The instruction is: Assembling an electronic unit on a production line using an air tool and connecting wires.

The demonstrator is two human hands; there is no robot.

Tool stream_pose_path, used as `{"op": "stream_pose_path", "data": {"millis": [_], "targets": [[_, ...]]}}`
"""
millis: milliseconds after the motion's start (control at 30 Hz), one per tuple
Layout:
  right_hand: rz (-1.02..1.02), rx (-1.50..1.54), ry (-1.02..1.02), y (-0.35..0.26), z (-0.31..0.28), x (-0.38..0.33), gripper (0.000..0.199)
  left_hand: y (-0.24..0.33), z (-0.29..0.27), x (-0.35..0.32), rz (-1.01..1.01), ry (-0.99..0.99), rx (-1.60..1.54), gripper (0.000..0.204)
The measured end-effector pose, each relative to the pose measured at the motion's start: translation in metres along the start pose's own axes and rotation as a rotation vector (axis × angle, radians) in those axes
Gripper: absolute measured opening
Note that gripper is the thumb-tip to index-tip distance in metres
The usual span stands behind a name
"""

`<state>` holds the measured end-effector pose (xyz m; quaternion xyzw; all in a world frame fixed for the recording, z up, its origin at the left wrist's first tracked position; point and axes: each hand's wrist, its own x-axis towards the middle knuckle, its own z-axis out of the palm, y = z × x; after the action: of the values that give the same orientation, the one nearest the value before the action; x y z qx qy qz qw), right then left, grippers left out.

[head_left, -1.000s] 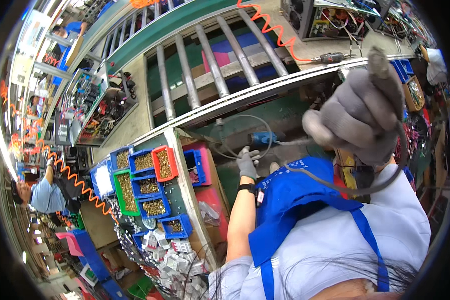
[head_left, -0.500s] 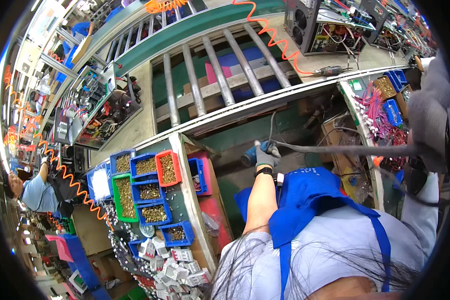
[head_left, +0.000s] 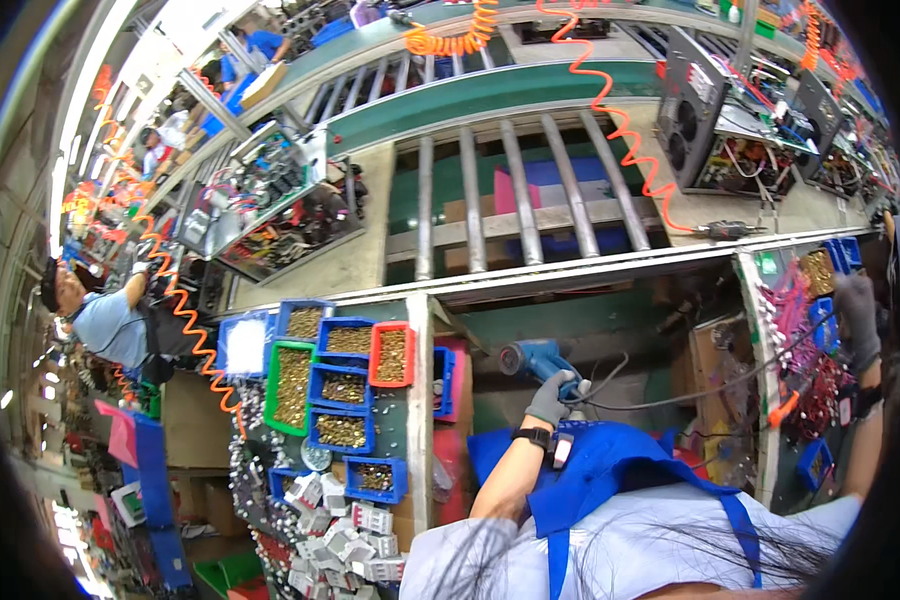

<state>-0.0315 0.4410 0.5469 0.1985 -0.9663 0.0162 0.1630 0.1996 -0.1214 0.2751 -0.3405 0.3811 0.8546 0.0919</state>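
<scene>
My left hand (head_left: 550, 400), in a grey glove with a black wristwatch, is wrapped round the handle of a blue corded power tool (head_left: 542, 358). The tool is shaped like a heat gun, and its wide round end points left. It is held over the gap between the two side benches. From its handle a grey cable (head_left: 690, 400) runs up to the right. There my right hand (head_left: 856, 315), also gloved in grey, closes round the cable above the right-hand bench. Part of its grip is hidden.
Blue, green and red bins (head_left: 393, 354) of screws stand on the left bench, with white blocky parts (head_left: 355, 535) nearer me. Bundled wires (head_left: 795, 310) lie on the right bench. Ahead are a roller conveyor (head_left: 520, 195), open machine units (head_left: 740, 130) and a screwdriver (head_left: 727, 230). A person works at far left.
The view has shifted, so the benches sit lower and farther right. The blue tool is lifted and turned into clearer sight. My right hand has moved away from the camera, still with the cable.
</scene>
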Motion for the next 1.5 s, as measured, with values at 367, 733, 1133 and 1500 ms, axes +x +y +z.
{"op": "stream_pose_path", "data": {"millis": [367,733,1133,1500], "targets": [[-0.494,1.045,-1.312,-0.432,0.067,0.048,0.121,0.149,0.092,-0.132,0.370,-0.275,-0.143,0.034],[-0.590,1.026,-0.564,-0.448,0.228,0.015,0.027,0.304,0.112,-0.230,0.794,0.148,0.551,0.020],[-0.192,1.063,0.087,-0.344,0.090,0.115,0.005,0.317,0.004,-0.219,0.506,0.632,2.318,0.021],[-0.272,1.237,-0.318,-0.270,0.120,0.297,0.017,0.301,0.020,-0.232,0.990,0.007,2.289,0.030]]}}
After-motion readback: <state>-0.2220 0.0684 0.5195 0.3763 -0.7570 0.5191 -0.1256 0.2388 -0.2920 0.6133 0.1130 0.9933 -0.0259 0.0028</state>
